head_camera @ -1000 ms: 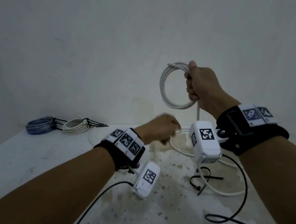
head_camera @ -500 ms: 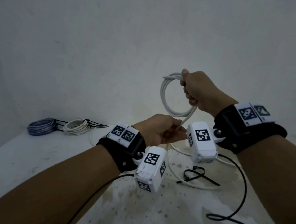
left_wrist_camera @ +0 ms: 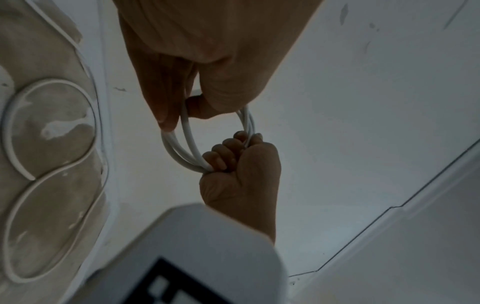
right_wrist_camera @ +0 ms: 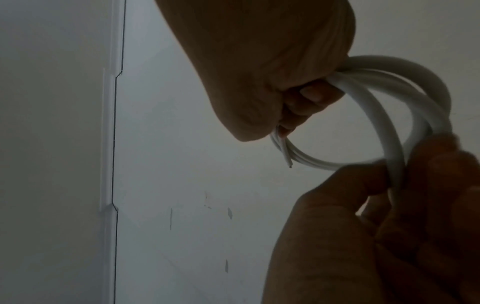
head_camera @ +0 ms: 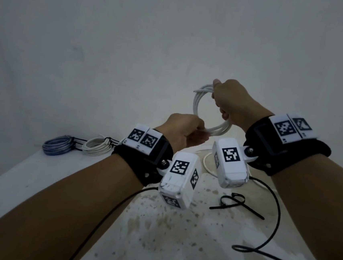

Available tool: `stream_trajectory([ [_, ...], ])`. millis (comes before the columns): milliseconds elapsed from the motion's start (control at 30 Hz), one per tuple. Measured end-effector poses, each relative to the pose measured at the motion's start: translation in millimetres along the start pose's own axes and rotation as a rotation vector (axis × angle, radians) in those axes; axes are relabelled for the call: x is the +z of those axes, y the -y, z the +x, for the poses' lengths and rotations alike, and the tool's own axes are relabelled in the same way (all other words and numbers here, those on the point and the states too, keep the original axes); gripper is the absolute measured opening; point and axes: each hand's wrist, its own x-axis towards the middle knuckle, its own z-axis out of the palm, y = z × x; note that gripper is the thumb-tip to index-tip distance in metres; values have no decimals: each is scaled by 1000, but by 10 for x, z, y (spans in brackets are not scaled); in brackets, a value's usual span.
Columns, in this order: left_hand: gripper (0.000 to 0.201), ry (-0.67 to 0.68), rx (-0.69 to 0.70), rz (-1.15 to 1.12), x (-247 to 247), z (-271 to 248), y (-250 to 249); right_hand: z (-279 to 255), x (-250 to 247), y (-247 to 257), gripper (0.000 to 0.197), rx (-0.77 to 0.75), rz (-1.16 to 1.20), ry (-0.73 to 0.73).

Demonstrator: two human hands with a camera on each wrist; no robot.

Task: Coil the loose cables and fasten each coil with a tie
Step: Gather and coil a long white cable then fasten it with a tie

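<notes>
The right hand (head_camera: 233,103) clenches the top of the raised white round-sheathed cable coil (head_camera: 197,109); the left hand (head_camera: 182,131) pinches its lower arc. Risk: loops springing apart if either grip slackens before a black plastic tie (head_camera: 237,203) is fitted.

white cable (head_camera: 198,107) coiled, held aloft; black ties (head_camera: 237,203) on table

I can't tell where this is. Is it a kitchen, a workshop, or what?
Probably a plain work corner, not a kitchen, though that is a guess. A stained white table stands against a bare, scuffed wall. On it lie tied cable coils and loose black ties, and nothing homely shows.
</notes>
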Motion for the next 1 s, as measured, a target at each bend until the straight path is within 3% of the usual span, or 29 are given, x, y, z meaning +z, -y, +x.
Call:
stream_trajectory([
  [200, 16, -133, 72, -156, -181, 117, -26, -2, 208, 11, 36, 34, 119, 3],
  [433, 24, -231, 104, -328, -445, 212, -13, -64, 344, -114, 43, 116, 683, -61],
  [567, 17, -190, 69, -154, -530, 250, 60, -75, 352, -130, 44, 127, 979, -25],
  [700, 25, -176, 266, 87, -591, 321, 12, -64, 427, -186, 45, 163, 1008, 13],
  [900, 34, -205, 433, 177, -734, 372, -82, -82, 487, -263, 46, 214, 1158, 127],
  [1000, 26, -172, 513, 259, -797, 377, -123, -92, 535, -265, 46, 220, 1132, 155],
])
